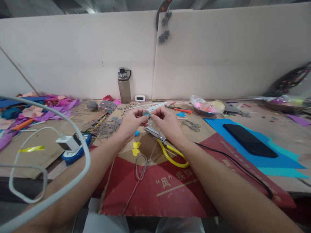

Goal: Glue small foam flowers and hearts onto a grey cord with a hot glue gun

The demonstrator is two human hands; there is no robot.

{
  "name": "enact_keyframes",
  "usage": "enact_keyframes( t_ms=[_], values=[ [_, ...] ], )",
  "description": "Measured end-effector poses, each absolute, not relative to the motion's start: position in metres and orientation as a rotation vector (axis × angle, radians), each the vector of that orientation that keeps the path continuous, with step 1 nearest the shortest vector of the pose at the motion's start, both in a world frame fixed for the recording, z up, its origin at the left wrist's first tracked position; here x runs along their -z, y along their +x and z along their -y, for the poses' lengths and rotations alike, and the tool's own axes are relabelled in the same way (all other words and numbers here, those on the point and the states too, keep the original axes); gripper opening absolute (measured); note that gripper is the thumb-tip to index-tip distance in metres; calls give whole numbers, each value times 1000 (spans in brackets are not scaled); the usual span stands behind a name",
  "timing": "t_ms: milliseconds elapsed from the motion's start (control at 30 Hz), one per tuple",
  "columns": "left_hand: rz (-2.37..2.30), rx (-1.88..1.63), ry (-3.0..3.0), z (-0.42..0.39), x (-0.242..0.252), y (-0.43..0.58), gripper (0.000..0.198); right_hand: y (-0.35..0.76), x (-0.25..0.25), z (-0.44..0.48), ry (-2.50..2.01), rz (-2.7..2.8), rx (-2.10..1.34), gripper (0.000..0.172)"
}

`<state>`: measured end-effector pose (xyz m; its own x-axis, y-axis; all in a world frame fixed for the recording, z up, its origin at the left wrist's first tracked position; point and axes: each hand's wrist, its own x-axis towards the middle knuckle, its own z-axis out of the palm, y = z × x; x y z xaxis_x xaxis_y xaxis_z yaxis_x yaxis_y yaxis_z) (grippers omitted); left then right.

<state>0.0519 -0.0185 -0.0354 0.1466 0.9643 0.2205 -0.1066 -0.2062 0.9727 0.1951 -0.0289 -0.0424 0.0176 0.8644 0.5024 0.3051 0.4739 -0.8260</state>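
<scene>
Both hands meet above the middle of the cardboard. Thumb and fingers of my left hand [133, 122] are closed on a small teal piece [146, 113]. My right hand [167, 122] is pinched at the right side of that piece; what its fingertips grip is too small to tell. Grey cord [151, 155] hangs below my right hand and runs in loops down the red part of the cardboard [136, 200]. Yellow-handled scissors [172, 157] lie beneath my right wrist, blades pointing away. Yellow heart-like cutouts [136, 149] and a small blue piece [137, 133] lie below my left hand.
A bottle [124, 87] and small white clock [140, 98] stand at the wall. At right lie a black phone [249, 139] on blue sheets and a bowl [206, 111]. A white charger [68, 142], a white cable in front, and colourful scraps [36, 111] are at left.
</scene>
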Motion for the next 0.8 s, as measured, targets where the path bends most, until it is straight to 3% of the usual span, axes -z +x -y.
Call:
enact_keyframes(
  t_ms=[800],
  values=[
    [-972,-1325,1463,13,40,50,20,194,44,29,-1118,1640,-543,25]
  ],
)
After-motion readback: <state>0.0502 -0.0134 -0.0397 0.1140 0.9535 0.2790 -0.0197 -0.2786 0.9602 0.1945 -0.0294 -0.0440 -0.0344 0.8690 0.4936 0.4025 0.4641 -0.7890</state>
